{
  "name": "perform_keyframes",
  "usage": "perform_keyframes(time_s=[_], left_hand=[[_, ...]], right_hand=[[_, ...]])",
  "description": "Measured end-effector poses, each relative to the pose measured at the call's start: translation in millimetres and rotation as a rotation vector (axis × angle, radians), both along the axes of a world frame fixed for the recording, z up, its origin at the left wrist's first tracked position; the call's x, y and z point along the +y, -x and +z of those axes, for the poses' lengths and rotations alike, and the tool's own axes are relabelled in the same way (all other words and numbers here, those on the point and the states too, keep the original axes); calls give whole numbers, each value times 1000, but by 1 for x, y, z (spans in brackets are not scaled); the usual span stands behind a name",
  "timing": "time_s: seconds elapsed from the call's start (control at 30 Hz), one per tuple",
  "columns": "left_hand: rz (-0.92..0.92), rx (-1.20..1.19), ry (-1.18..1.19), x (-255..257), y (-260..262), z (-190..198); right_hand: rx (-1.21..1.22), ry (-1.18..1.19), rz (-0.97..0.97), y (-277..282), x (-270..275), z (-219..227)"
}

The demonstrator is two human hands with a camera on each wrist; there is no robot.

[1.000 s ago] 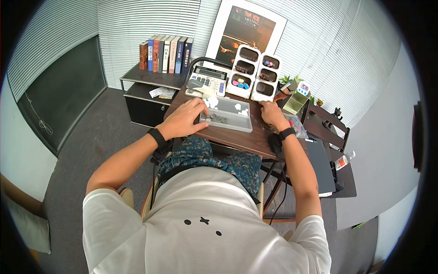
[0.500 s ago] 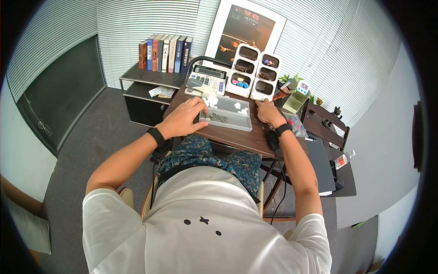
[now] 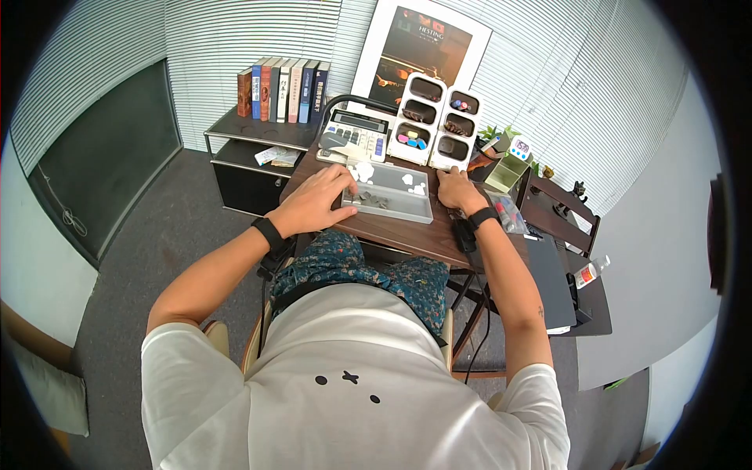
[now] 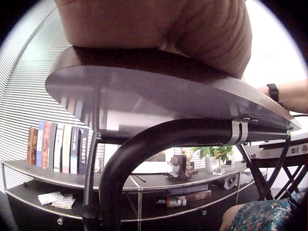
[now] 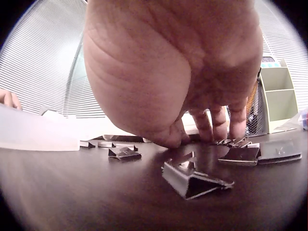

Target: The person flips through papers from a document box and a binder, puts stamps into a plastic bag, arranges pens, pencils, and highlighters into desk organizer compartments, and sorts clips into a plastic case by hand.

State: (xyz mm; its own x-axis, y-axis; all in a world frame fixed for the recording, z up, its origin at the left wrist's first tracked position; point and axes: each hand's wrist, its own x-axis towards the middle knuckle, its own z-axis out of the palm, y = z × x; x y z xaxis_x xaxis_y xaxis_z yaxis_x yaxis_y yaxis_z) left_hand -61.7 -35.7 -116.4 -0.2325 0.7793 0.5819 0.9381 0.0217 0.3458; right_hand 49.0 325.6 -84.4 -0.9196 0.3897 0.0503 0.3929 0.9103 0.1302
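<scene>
In the head view my left hand [image 3: 317,197] rests on the tabletop, fingers and thumb at the left end of a translucent tray [image 3: 409,214]. Several small metallic clips [image 3: 370,199] lie in the tray's front compartment, white shapes behind them. To the tray's right, my right hand [image 3: 458,190] reaches down to the table with nearly straight fingers. The right wrist view shows its fingertips among dark binder clips [image 5: 240,155], with the thumb tip on the tabletop. One binder clip [image 5: 190,178] sits closer to the camera; another, smaller clip [image 5: 124,153] lies left of the thumb.
Behind the tray stand a calculator [image 3: 356,135] and white organizers [image 3: 419,119] with compartments. A pale green holder [image 3: 507,172] and a plastic bag [image 3: 507,213] are on the right. A black cable [image 3: 487,294] hangs beside the right forearm. Books [image 3: 283,92] stand on the left cabinet.
My right hand has shifted slightly left, toward the tray, over the last second. The left hand and tray have stayed in place.
</scene>
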Motion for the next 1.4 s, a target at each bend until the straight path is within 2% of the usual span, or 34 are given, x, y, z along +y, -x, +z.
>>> perform_keyframes(time_s=[0.2, 0.3, 0.37, 0.5, 0.57, 0.97, 1.1, 1.17, 1.2, 1.27, 1.4], left_hand=[[7, -19, 33, -2, -2, 4], [3, -20, 29, -1, -2, 3], [-8, 4, -6, -1, -1, 2], [6, -19, 29, -2, -4, 7], [20, -50, 69, -4, -4, 7], [20, -27, 70, -1, -2, 4], [3, 4, -2, -1, -1, 1], [3, 3, 1, -1, -1, 2], [4, -1, 3, -1, -1, 2], [1, -3, 5, 0, -1, 1], [3, -17, 20, -1, -3, 3]], right_hand=[[-2, -10, 24, -11, -4, 2], [34, 15, 98, -21, -7, 7], [45, 36, 240, -19, 7, 4], [129, 43, 244, -17, -3, 6], [105, 45, 163, -15, -17, 16], [102, 27, 96, -7, 14, -3], [126, -4, 115, -13, 16, -2], [129, 115, 248, -20, 10, 9], [130, 115, 246, -26, 2, 14], [214, 197, 450, -41, -17, 21], [236, 279, 432, -45, -25, 28]])
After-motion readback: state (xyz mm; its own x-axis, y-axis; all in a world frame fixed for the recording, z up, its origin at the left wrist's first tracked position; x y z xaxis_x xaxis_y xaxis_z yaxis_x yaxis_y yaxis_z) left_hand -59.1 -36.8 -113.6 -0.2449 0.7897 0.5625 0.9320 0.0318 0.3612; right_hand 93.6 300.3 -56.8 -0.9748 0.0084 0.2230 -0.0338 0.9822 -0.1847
